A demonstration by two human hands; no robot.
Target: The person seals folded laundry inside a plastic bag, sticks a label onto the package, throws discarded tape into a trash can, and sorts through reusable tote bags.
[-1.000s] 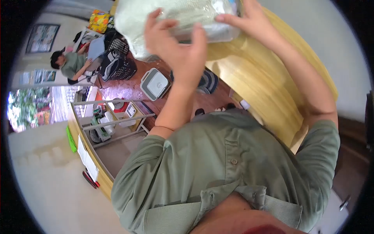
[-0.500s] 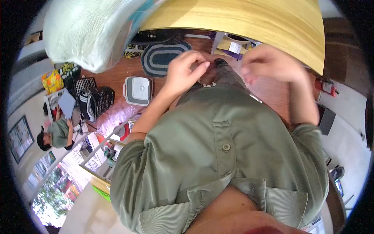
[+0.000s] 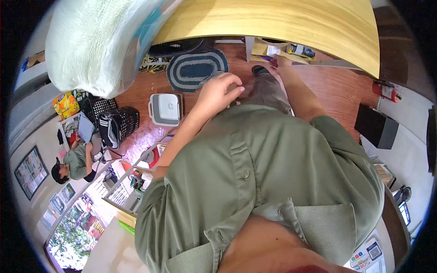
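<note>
My left hand (image 3: 221,93) hovers in front of my waist, fingers loosely curled and the thumb apart from them. Nothing shows between those fingers. A pale, see-through blur lies beside its knuckles, and I cannot make out what it is. My right hand (image 3: 281,66) reaches down and forward to a shelf (image 3: 259,49) under the wooden table. Its fingertips are dark and small beside a white label (image 3: 273,51) and something purple (image 3: 263,58), so I cannot tell whether they grip anything. A dark blue and yellow item (image 3: 302,51) lies further right on that shelf.
The wooden tabletop (image 3: 273,18) spans the top, with a big plastic-wrapped white bundle (image 3: 91,45) at its left. On the floor are an oval striped mat (image 3: 175,73) and a grey-white basin (image 3: 166,109). Another person (image 3: 77,159) sits at left. A black box (image 3: 375,126) stands at right.
My right hand has moved from above the table's front edge down to the shelf beneath. My left hand has shifted slightly down, its fingers loosening. The view has tilted a little.
</note>
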